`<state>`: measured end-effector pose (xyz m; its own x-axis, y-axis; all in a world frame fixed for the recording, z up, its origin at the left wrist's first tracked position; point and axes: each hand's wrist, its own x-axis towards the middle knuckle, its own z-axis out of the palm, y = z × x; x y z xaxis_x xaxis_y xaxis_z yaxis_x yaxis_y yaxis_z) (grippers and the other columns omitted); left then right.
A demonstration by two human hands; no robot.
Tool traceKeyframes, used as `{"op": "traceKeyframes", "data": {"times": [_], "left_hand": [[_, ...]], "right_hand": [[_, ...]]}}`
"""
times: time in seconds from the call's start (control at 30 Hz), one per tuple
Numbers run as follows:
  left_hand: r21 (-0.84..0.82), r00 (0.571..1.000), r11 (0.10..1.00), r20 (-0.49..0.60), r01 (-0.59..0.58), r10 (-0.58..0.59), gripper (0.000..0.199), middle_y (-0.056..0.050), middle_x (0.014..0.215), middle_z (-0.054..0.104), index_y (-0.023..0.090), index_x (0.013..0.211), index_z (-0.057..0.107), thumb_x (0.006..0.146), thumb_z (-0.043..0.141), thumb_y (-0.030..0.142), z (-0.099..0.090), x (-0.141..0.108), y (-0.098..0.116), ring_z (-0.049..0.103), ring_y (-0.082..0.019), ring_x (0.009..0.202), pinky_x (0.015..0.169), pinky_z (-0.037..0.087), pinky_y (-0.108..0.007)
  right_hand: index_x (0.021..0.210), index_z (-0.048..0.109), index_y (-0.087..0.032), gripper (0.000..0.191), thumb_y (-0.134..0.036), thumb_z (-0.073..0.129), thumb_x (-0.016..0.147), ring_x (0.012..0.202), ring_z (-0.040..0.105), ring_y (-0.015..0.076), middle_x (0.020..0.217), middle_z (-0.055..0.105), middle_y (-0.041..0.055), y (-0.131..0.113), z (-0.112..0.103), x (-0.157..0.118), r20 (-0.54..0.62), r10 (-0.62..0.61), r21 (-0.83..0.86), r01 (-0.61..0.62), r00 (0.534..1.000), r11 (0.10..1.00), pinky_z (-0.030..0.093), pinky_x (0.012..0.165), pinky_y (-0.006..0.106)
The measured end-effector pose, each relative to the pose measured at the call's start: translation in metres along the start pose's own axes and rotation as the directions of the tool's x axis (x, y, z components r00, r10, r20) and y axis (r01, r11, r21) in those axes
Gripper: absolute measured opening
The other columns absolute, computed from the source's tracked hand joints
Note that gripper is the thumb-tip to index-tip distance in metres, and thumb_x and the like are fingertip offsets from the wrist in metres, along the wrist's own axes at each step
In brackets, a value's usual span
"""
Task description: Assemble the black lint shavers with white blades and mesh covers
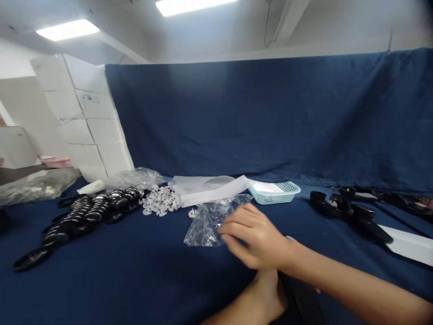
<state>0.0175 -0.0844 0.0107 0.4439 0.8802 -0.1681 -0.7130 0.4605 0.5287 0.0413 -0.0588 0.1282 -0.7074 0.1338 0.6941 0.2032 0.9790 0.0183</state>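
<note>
My right hand [253,234] is raised at the centre, thumb and fingertips pinched together; whatever is between them is too small to make out. It is in front of a crumpled clear plastic bag [204,225]. Below it, partly covered by my right wrist, my left hand [269,293] is bent around a black part [299,298]. One fingertip shows on that part's far side, while the other fingers are hidden. A small white piece [192,213] lies beside the bag, right of a pile of white pieces [160,201].
Black rings [81,210] lie in rows at the left. Translucent sheets [209,187] and a light blue basket [275,197] are at the back. At the right are black parts [358,216] and a white tray [409,243]. A blue curtain [237,117] hangs behind.
</note>
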Motion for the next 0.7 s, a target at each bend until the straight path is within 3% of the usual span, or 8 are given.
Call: {"op": "traceKeyframes", "data": {"times": [0.07,0.1,0.2,0.3,0.5,0.6,0.7], "left_hand": [[-0.045,0.997,0.997,-0.034,-0.068,0.067,0.035,-0.004,0.108,0.067,0.019,0.107,0.065,0.093,0.055,0.050,-0.001,-0.002,0.003,0.061,-0.017,0.101,0.087,0.047,-0.024],[-0.063,0.996,0.995,-0.045,-0.083,0.080,0.031,-0.004,0.110,0.067,0.019,0.107,0.065,0.093,0.058,0.046,-0.002,-0.003,0.004,0.060,-0.017,0.104,0.089,0.047,-0.025],[-0.075,0.998,0.996,-0.046,-0.053,0.049,0.031,-0.008,0.115,0.064,0.017,0.111,0.062,0.092,0.060,0.041,-0.006,-0.004,0.010,0.062,-0.020,0.103,0.090,0.050,-0.036],[-0.068,1.000,0.998,-0.028,0.011,-0.013,0.031,-0.009,0.119,0.062,0.019,0.117,0.060,0.093,0.060,0.038,-0.012,-0.008,0.022,0.062,-0.023,0.103,0.086,0.053,-0.042],[-0.061,0.996,0.995,-0.007,0.085,-0.086,0.030,-0.007,0.121,0.061,0.020,0.121,0.059,0.096,0.055,0.036,-0.016,-0.012,0.043,0.061,-0.027,0.109,0.086,0.054,-0.044],[-0.065,0.995,0.993,-0.017,0.099,-0.100,0.028,-0.006,0.120,0.063,0.023,0.119,0.060,0.095,0.055,0.037,-0.016,-0.012,0.047,0.059,-0.029,0.111,0.085,0.055,-0.044],[-0.076,0.994,0.992,-0.042,0.098,-0.102,0.029,-0.008,0.125,0.061,0.028,0.119,0.059,0.091,0.064,0.033,-0.018,-0.013,0.047,0.059,-0.026,0.110,0.085,0.054,-0.043]], "right_hand": [[0.097,0.066,-0.018,0.023,-0.025,0.044,0.097,0.086,0.064,0.0195,0.092,0.070,0.0045,-0.013,0.037,0.044,0.237,-0.056,-0.023,0.063,0.970,0.998,0.044,0.083,0.038],[0.096,0.066,-0.018,0.024,-0.028,0.044,0.097,0.085,0.064,0.0196,0.091,0.070,0.0043,-0.019,0.057,0.062,0.295,-0.081,-0.022,0.092,0.952,0.996,0.044,0.084,0.039],[0.093,0.068,-0.017,0.024,-0.033,0.050,0.095,0.087,0.066,0.0225,0.093,0.071,0.0056,-0.035,0.117,0.103,0.418,-0.156,-0.007,0.175,0.895,0.984,0.045,0.085,0.042],[0.096,0.069,-0.015,0.024,-0.036,0.057,0.091,0.090,0.066,0.0250,0.098,0.072,0.0076,-0.037,0.172,0.133,0.513,-0.100,-0.034,0.137,0.853,0.990,0.046,0.090,0.046],[0.110,0.063,-0.014,0.026,-0.034,0.060,0.094,0.106,0.062,0.0231,0.115,0.065,0.0077,-0.006,0.259,0.176,0.492,0.190,-0.176,-0.116,0.850,0.977,0.048,0.096,0.048],[0.114,0.061,-0.015,0.027,-0.033,0.059,0.095,0.110,0.060,0.0241,0.120,0.062,0.0083,-0.006,0.294,0.198,0.456,0.209,-0.152,-0.156,0.865,0.976,0.049,0.096,0.047],[0.118,0.059,-0.016,0.029,-0.033,0.059,0.094,0.116,0.057,0.0256,0.125,0.059,0.0085,-0.024,0.323,0.222,0.446,0.166,-0.083,-0.144,0.879,0.986,0.047,0.098,0.049]]}}
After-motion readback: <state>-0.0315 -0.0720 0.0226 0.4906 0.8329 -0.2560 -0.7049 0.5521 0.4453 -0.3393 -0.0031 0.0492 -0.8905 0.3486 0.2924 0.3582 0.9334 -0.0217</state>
